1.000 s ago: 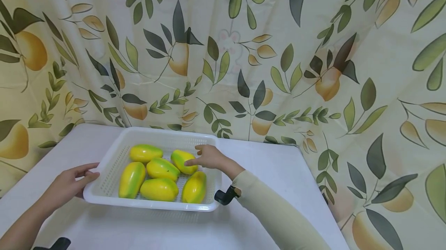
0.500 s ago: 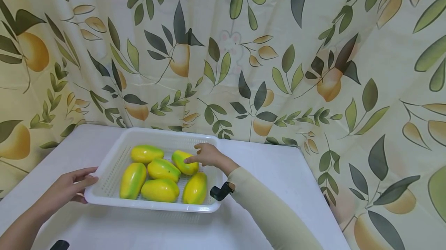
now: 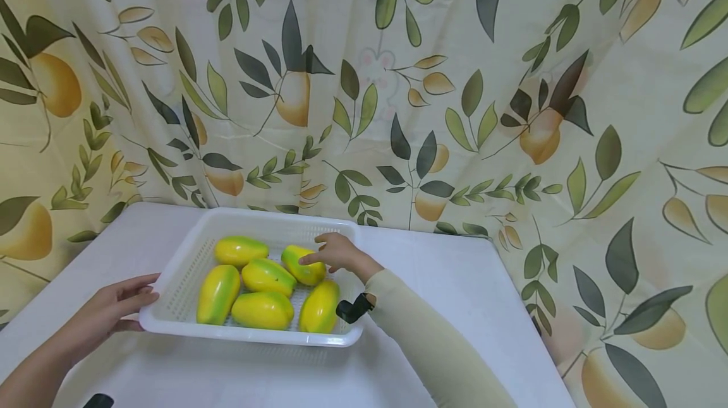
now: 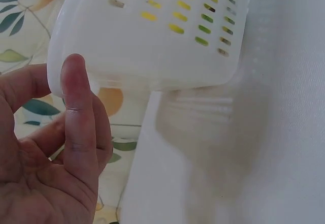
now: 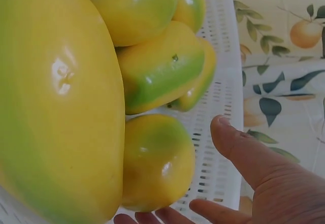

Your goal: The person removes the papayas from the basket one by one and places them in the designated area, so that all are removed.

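Note:
A white perforated plastic basket holds several glossy yellow-green mangoes. My left hand is at its left rim; in the left wrist view the thumb lies against the outer wall and other fingers reach round the rim's far side. Over the basket's back right part, my right hand spreads its fingers at the back-right mango. In the right wrist view, the thumb stands apart from that mango, while the fingertips are beside its lower end. Contact there is unclear.
The basket is on a white-covered table, near its back edge. A leaf-and-fruit patterned curtain hangs behind. Another mango lies at the basket's front right, close to the black wrist camera.
My right wrist and sleeve have shifted slightly left, with the hand still over the same mango. The left hand's fingers have moved a little along the rim. Mangoes and basket look unmoved.

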`<state>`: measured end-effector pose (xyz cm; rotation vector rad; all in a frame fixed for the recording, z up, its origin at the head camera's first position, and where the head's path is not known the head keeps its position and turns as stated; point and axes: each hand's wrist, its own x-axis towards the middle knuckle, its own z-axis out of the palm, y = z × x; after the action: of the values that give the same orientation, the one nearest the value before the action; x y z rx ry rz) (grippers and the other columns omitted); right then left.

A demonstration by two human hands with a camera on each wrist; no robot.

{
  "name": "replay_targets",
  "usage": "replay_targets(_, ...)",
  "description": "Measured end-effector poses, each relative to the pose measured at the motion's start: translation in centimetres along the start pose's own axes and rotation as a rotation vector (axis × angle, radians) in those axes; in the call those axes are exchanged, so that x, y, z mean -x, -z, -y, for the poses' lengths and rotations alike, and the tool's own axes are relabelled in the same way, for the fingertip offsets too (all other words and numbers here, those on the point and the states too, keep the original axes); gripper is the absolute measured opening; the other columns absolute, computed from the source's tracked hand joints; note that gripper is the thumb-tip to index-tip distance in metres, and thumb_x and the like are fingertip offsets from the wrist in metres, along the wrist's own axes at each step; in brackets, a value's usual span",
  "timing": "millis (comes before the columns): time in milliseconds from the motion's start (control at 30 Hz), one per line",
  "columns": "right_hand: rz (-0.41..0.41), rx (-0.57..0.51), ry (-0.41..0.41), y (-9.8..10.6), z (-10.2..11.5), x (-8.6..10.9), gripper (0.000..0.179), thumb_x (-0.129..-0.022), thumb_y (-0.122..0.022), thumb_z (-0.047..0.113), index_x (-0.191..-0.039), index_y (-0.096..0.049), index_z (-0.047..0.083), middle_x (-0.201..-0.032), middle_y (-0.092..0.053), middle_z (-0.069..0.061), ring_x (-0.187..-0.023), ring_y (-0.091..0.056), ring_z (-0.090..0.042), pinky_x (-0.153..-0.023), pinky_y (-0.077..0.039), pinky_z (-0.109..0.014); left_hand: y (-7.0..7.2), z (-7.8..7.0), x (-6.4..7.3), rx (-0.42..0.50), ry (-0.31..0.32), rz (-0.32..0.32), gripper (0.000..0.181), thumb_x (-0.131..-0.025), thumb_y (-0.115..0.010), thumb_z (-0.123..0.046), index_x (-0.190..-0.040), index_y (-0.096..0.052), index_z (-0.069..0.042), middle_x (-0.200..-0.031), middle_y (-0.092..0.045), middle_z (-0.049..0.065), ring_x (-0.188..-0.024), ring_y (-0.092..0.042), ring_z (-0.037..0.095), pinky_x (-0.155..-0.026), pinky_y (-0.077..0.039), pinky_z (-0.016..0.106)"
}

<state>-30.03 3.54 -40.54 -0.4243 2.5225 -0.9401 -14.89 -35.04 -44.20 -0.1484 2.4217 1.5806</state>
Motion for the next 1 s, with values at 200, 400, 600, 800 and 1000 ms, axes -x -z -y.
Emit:
replay_targets(200,0.000,-0.007,-0.006,-0.2,0.0,-0.3,0.072,-0.085,-0.076,0.037,-0.142,-0.049,0.002,-0.138,-0.055,-0.017,-0.120,-0.058,-0.030,-0.080,-0.061,-0.041,0.3,0.5,0.0,0.079,0.003,0.010,0.064,-0.101,-0.054,-0.028,-0.150,-0.030,0.005,-0.123,-0.058,0.004,-0.087,-0.064,0.013,-0.073,-0.060,0.032)
replay_targets(400,-0.004,-0.012,-0.025,-0.6,-0.3,-0.6,0.069,-0.084,-0.077,0.035,-0.139,-0.051,0.002,-0.135,-0.057,-0.015,-0.116,-0.060,-0.028,-0.082,-0.060,-0.040,0.4,0.8,0.0,0.168,0.002,0.039,0.044,-0.100,-0.055,-0.025,-0.143,-0.047,-0.018,-0.114,-0.057,-0.011,-0.090,-0.065,0.014,-0.075,-0.060,0.032)
replay_targets(600,-0.001,-0.039,-0.049,-1.0,-0.6,-0.8,0.067,-0.083,-0.078,0.034,-0.137,-0.054,0.002,-0.132,-0.058,-0.014,-0.108,-0.062,-0.025,-0.082,-0.060,-0.039,0.7,1.2,-0.2,0.291,0.009,0.108,0.031,-0.101,-0.053,-0.021,-0.114,-0.059,-0.048,-0.106,-0.062,-0.016,-0.090,-0.066,0.015,-0.076,-0.061,0.031)
replay_targets(800,0.006,-0.038,-0.051,-1.3,-0.8,-0.8,0.069,-0.083,-0.077,0.034,-0.139,-0.053,0.001,-0.133,-0.057,-0.015,-0.100,-0.062,-0.024,-0.080,-0.060,-0.038,0.8,1.6,-0.3,0.370,0.023,0.145,0.034,-0.101,-0.052,-0.017,-0.105,-0.058,-0.050,-0.106,-0.062,-0.013,-0.091,-0.066,0.015,-0.078,-0.060,0.030)
replay_targets(1000,0.023,-0.052,-0.052,-1.3,-0.6,-0.8,0.067,-0.082,-0.078,0.033,-0.137,-0.055,0.001,-0.128,-0.059,-0.013,-0.094,-0.061,-0.021,-0.082,-0.060,-0.040,0.9,1.8,-0.3,0.390,0.041,0.143,0.035,-0.101,-0.052,-0.016,-0.104,-0.059,-0.050,-0.106,-0.060,-0.011,-0.092,-0.066,0.014,-0.079,-0.060,0.031)
